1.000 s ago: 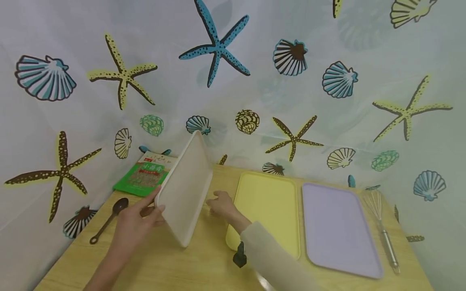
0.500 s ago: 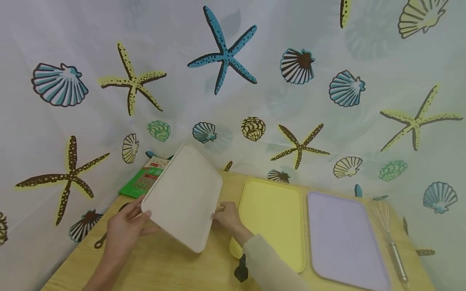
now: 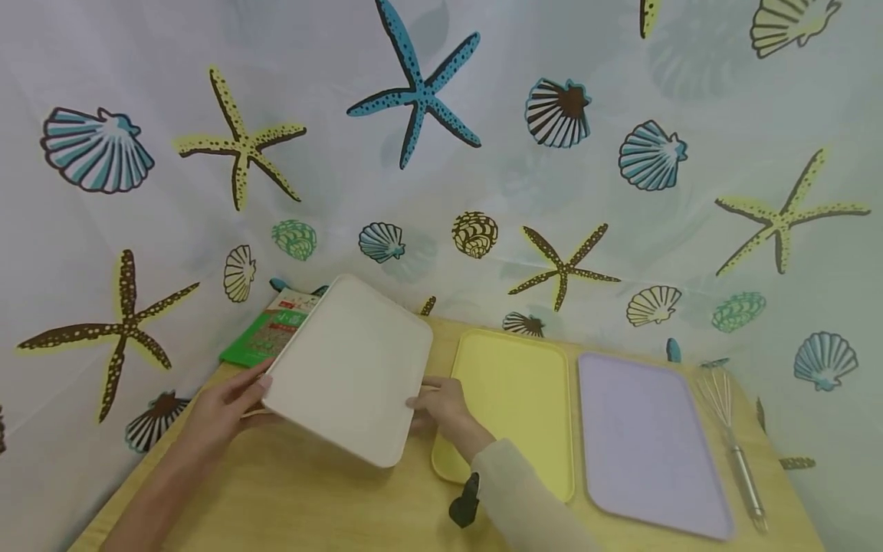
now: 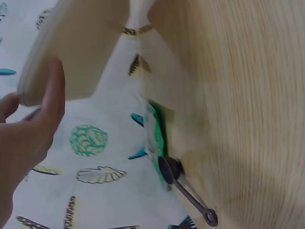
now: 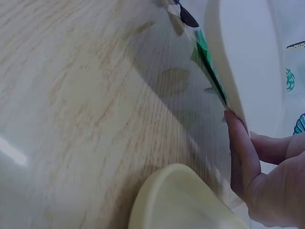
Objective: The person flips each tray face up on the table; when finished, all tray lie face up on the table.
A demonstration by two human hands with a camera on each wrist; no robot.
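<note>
A white rectangular tray (image 3: 352, 368) is held tilted above the wooden table, its inner face toward the head camera. My left hand (image 3: 224, 402) grips its left edge, thumb on the inner face and fingers beneath; the left wrist view shows the fingers against the tray's underside (image 4: 86, 47). On the opposite edge, my right hand (image 3: 444, 406) pinches the rim between thumb and fingers, as the right wrist view also shows for the hand (image 5: 271, 167). Below the right hand lies a yellow tray (image 3: 513, 406), partly covered by the forearm.
A lilac tray (image 3: 651, 445) lies right of the yellow one, with a metal whisk (image 3: 738, 452) beyond it. A green and white packet (image 3: 265, 330) stands at the back left, partly behind the white tray. A dark spoon (image 4: 188, 191) lies near it. Patterned cloth surrounds the table.
The white tray has turned from nearly edge-on to facing the head camera and is tilted lower. My right hand, apart from it at first, has taken hold of its right edge.
</note>
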